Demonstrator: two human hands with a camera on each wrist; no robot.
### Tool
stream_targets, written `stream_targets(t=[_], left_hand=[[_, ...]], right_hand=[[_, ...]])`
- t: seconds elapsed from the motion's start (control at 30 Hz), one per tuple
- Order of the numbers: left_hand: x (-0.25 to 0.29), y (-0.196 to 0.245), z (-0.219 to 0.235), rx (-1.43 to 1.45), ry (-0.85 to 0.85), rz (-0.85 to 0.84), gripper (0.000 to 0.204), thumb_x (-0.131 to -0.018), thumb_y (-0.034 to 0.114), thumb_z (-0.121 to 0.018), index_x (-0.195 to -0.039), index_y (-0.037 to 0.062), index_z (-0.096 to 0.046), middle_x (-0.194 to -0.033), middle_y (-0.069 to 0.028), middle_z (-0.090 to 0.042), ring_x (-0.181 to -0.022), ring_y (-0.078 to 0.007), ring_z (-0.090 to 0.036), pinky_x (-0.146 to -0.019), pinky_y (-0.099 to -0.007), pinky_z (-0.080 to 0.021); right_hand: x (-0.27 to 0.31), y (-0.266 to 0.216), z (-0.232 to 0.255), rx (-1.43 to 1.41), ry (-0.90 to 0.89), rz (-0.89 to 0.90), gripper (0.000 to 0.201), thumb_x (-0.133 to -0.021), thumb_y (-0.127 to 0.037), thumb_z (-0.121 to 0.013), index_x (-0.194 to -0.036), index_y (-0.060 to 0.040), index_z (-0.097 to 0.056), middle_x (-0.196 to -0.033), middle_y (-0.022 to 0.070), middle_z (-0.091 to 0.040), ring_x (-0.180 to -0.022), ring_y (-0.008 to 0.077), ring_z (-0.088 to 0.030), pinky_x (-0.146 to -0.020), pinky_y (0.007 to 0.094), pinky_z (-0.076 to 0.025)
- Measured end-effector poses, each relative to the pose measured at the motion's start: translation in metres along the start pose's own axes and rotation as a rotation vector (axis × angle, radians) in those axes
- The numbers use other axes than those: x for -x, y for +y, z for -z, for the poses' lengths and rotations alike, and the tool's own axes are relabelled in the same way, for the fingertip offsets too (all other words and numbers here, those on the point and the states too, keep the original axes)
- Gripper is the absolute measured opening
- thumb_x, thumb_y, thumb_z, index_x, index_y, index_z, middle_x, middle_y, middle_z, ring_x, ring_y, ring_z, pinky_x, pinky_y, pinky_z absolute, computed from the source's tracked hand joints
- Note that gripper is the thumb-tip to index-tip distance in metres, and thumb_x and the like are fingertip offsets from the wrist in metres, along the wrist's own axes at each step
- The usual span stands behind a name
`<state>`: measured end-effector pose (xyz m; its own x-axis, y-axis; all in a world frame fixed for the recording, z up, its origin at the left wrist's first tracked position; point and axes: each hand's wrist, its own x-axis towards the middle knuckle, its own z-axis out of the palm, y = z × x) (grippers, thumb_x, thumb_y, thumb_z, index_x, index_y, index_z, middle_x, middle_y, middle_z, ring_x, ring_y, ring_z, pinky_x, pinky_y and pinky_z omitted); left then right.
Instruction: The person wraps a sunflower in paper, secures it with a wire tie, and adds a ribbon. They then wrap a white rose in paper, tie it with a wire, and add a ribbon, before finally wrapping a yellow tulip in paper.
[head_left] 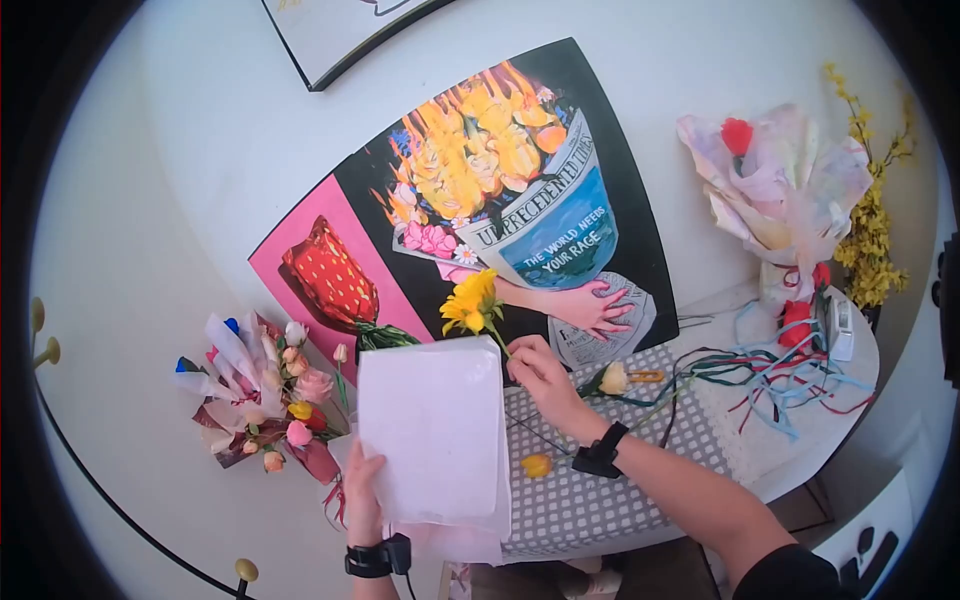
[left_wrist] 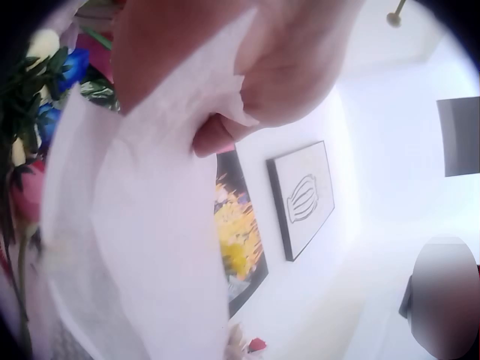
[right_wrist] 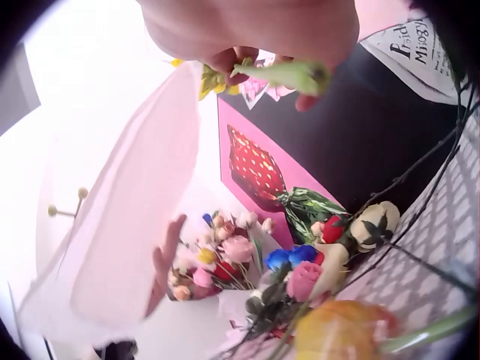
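Paper sheets (head_left: 430,440), white, held upright in the left hand (head_left: 363,495) at the lower left edge, thumb across the front; cannot tell how the other fingers lie behind. Yellow flower (head_left: 470,303) just above the sheets' upper right corner, green stem (head_left: 498,340) pinched between thumb and fingertips of the right hand (head_left: 543,375). On the checked cloth (head_left: 600,500) below, a yellow tulip (head_left: 537,466) and a cream rose (head_left: 614,378); farther right, tangled ribbons (head_left: 765,375). To the left, a mixed bouquet (head_left: 313,386) with pink roses
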<state>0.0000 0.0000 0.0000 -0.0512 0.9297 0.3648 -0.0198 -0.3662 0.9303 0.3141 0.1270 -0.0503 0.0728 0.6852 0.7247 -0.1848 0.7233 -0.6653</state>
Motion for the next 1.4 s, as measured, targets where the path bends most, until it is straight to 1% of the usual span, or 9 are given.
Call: stream_targets(t=[0.1, 0.33, 0.47, 0.67, 0.87, 0.93, 1.03, 1.2, 1.4], left_hand=[[0.009, -0.018, -0.029, 0.037, 0.018, 0.07, 0.064, -0.088, 0.003, -0.054, -0.15, -0.0018, -0.041, -0.142, -0.0142, -0.058, -0.128, -0.0233, -0.057, -0.111, -0.0336, -0.042], [0.019, -0.033, -0.038, 0.004, 0.061, -0.011, 0.066, -0.087, 0.001, -0.052, -0.152, -0.0016, -0.039, -0.148, -0.0134, -0.053, -0.134, -0.0231, -0.052, -0.116, -0.0348, -0.036], [0.019, -0.034, -0.033, 0.01, 0.047, -0.01, 0.066, -0.087, 0.0, -0.052, -0.152, -0.0017, -0.04, -0.147, -0.0127, -0.054, -0.135, -0.0228, -0.051, -0.116, -0.0346, -0.035], [0.02, -0.033, -0.032, 0.053, 0.029, 0.001, 0.067, -0.086, 0.0, -0.053, -0.152, -0.0022, -0.04, -0.147, -0.0126, -0.054, -0.134, -0.0231, -0.052, -0.115, -0.0344, -0.035], [0.015, -0.032, -0.027, 0.099, 0.019, 0.012, 0.071, -0.084, 0.004, -0.055, -0.153, -0.0023, -0.039, -0.147, -0.0131, -0.055, -0.134, -0.024, -0.052, -0.115, -0.0346, -0.036], [0.014, -0.032, -0.026, 0.085, 0.013, 0.012, 0.071, -0.084, 0.006, -0.055, -0.153, -0.0022, -0.039, -0.146, -0.0134, -0.055, -0.134, -0.0243, -0.053, -0.115, -0.0348, -0.037], [0.016, -0.023, -0.028, 0.094, -0.01, 0.024, 0.071, -0.084, 0.007, -0.055, -0.153, -0.0023, -0.04, -0.145, -0.0143, -0.056, -0.133, -0.0247, -0.053, -0.115, -0.0354, -0.037], [0.018, -0.035, -0.004, 0.011, -0.099, 0.243, 0.062, -0.091, 0.01, -0.055, -0.15, -0.0046, -0.044, -0.142, -0.0157, -0.059, -0.129, -0.0252, -0.057, -0.112, -0.0353, -0.04], [0.024, -0.025, -0.004, -0.054, -0.128, 0.288, 0.054, -0.094, 0.011, -0.054, -0.145, -0.0068, -0.049, -0.134, -0.016, -0.064, -0.122, -0.0235, -0.062, -0.106, -0.0343, -0.045]], right_hand=[[-0.002, 0.001, 0.005, -0.291, -0.028, -0.092, 0.021, -0.103, -0.015, -0.055, -0.095, 0.004, -0.061, -0.117, 0.0059, -0.055, -0.103, 0.0145, -0.053, -0.094, 0.0278, -0.041], [-0.011, -0.001, 0.016, -0.634, -0.004, -0.32, 0.027, -0.103, -0.019, -0.054, -0.109, 0.0035, -0.068, -0.125, 0.0093, -0.059, -0.109, 0.0148, -0.055, -0.1, 0.0277, -0.039], [-0.01, 0.004, 0.015, -0.616, -0.082, -0.365, 0.028, -0.103, -0.02, -0.053, -0.104, 0.0031, -0.069, -0.13, 0.0111, -0.058, -0.117, 0.0169, -0.054, -0.104, 0.03, -0.037], [-0.002, -0.001, 0.013, -0.25, -0.2, -0.287, 0.03, -0.103, -0.024, -0.055, -0.092, -0.0015, -0.071, -0.143, 0.0124, -0.054, -0.135, 0.0219, -0.047, -0.112, 0.0348, -0.032], [0.0, -0.001, 0.011, -0.265, -0.241, -0.385, 0.028, -0.103, -0.027, -0.06, -0.106, -0.0053, -0.077, -0.129, 0.0077, -0.059, -0.107, 0.0132, -0.056, -0.091, 0.0282, -0.043], [-0.001, 0.003, 0.01, -0.246, -0.281, -0.427, 0.03, -0.104, -0.028, -0.061, -0.108, -0.0036, -0.077, -0.108, 0.0034, -0.066, -0.088, 0.0093, -0.056, -0.078, 0.0238, -0.044], [0.001, 0.001, 0.01, -0.201, -0.253, -0.442, 0.031, -0.104, -0.028, -0.062, -0.109, -0.0014, -0.077, -0.092, 0.0001, -0.069, -0.08, 0.0068, -0.055, -0.071, 0.0219, -0.043], [0.001, 0.0, 0.009, -0.165, -0.239, -0.395, 0.028, -0.102, -0.024, -0.064, -0.112, -0.0015, -0.077, -0.098, 0.002, -0.074, -0.088, 0.0066, -0.061, -0.076, 0.0236, -0.047], [0.002, 0.004, 0.008, -0.098, -0.225, -0.372, 0.021, -0.098, -0.018, -0.071, -0.104, 0.0023, -0.074, -0.09, 0.0033, -0.075, -0.081, 0.0057, -0.065, -0.071, 0.0228, -0.049]])
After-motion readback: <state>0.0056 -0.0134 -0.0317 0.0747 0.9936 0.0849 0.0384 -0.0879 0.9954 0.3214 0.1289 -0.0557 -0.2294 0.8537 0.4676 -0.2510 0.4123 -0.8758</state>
